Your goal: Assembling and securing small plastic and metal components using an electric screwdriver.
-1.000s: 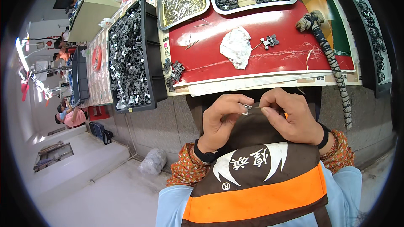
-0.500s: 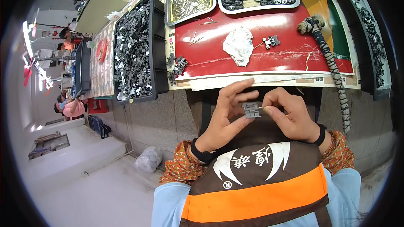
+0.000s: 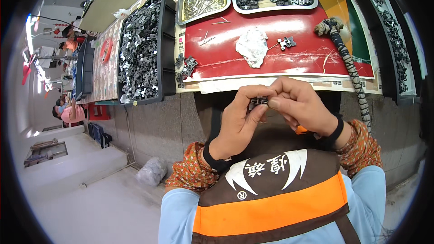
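Note:
In front of the table edge, my left hand pinches a small grey-black plastic part between thumb and forefinger. My right hand meets it from the right, thumb and forefinger closed against the part's right end. Whatever lies between those right fingertips is hidden. On the red table surface are a crumpled white cloth and a similar plastic part with a thin pin reaching toward the cloth. More such parts lie in a small heap at the table's left front.
A black bin of small plastic parts stands left. Behind are a metal tray of thin pins and another tray of small black wheels. A wrapped stick hangs over the right edge beside a black crate.
My hands have come closer together and slightly toward the table. The plastic part has turned between my fingers, and the thin pin seen at my right fingertips is now hidden.

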Tool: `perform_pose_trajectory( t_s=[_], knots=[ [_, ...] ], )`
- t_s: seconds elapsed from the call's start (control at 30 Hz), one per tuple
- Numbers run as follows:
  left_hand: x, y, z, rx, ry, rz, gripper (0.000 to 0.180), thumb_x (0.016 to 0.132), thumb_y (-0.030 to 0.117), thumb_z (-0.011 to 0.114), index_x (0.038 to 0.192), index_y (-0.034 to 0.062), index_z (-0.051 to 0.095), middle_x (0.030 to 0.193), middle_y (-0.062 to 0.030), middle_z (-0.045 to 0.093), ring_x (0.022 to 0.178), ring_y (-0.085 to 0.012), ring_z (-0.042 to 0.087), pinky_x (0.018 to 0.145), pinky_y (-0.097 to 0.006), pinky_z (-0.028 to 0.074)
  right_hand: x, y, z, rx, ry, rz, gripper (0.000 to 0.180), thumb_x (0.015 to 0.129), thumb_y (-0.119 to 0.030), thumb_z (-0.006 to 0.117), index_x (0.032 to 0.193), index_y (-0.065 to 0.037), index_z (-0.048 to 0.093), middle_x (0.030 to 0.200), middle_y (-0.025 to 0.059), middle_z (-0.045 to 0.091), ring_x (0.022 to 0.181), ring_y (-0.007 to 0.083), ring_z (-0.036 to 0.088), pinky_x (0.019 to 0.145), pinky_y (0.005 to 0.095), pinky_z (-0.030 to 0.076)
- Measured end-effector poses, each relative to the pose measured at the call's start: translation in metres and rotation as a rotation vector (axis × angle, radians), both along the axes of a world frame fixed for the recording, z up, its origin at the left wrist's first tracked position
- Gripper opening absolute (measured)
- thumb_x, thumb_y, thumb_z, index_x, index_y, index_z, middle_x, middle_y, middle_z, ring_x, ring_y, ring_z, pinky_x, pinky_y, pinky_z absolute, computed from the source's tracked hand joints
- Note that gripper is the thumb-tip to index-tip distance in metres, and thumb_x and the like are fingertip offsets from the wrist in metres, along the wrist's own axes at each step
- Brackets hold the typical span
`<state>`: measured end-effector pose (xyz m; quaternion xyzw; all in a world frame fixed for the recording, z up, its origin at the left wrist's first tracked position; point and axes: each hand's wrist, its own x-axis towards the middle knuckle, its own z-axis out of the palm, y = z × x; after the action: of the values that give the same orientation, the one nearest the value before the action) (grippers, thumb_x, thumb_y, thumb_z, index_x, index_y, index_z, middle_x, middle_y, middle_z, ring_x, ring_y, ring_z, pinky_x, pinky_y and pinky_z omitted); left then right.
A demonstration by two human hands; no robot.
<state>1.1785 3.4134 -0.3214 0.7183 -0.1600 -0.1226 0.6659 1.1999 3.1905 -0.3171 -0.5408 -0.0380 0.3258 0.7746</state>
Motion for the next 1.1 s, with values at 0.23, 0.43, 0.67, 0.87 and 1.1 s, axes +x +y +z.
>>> perform_pose_trajectory(
  t_s=[0.23,0.43,0.67,0.87,1.1],
  knots=[
    [0.006,0.004,0.009,0.087,-0.210,-0.011,0.032,0.112,0.008,0.058,0.144,0.0027,0.060,0.128,-0.0114,0.069,0.108,-0.0147,0.070,0.089,-0.031,0.058,-0.008,-0.005,0.012,0.004,-0.049,0.016,0.013,0.112,-0.017,0.061,0.116,-0.006,0.056,0.073,-0.0024,0.057,0.055,0.0046,0.053,0.049,0.0222,0.047],
    [-0.016,-0.002,0.003,-0.145,-0.025,-0.016,0.039,0.110,0.008,0.061,0.148,0.0076,0.054,0.124,-0.0080,0.068,0.105,-0.0132,0.069,0.089,-0.032,0.058,-0.033,-0.005,0.009,-0.059,-0.138,-0.126,0.020,0.108,-0.009,0.057,0.125,-0.007,0.047,0.086,0.0072,0.067,0.070,0.0128,0.067,0.065,0.0279,0.063],
    [-0.039,0.024,0.000,-0.126,-0.288,0.075,0.024,0.098,0.003,0.070,0.121,0.0095,0.065,0.102,-0.0154,0.074,0.099,-0.0389,0.076,0.084,-0.043,0.059,-0.061,0.015,-0.011,-0.259,-0.386,-0.210,0.018,0.105,-0.001,0.058,0.114,-0.006,0.043,0.077,0.0055,0.061,0.061,0.0119,0.065,0.059,0.0250,0.060],
    [-0.059,0.031,-0.014,-0.236,-0.379,0.105,0.021,0.096,0.002,0.073,0.113,0.0092,0.063,0.100,-0.0131,0.074,0.092,-0.0378,0.076,0.077,-0.043,0.059,-0.060,0.028,0.003,-0.131,-0.309,-0.093,0.027,0.105,-0.005,0.062,0.114,-0.009,0.037,0.073,0.0073,0.063,0.051,0.0114,0.062,0.047,0.0210,0.055],
    [-0.068,0.053,-0.005,-0.355,-0.281,0.001,0.028,0.100,0.002,0.072,0.127,0.0068,0.066,0.114,-0.0122,0.072,0.105,-0.0284,0.076,0.089,-0.037,0.059,-0.064,0.037,0.031,-0.295,-0.421,-0.018,0.027,0.098,-0.008,0.063,0.109,-0.010,0.038,0.088,0.0063,0.062,0.066,0.0139,0.069,0.055,0.0243,0.056]
  ],
)
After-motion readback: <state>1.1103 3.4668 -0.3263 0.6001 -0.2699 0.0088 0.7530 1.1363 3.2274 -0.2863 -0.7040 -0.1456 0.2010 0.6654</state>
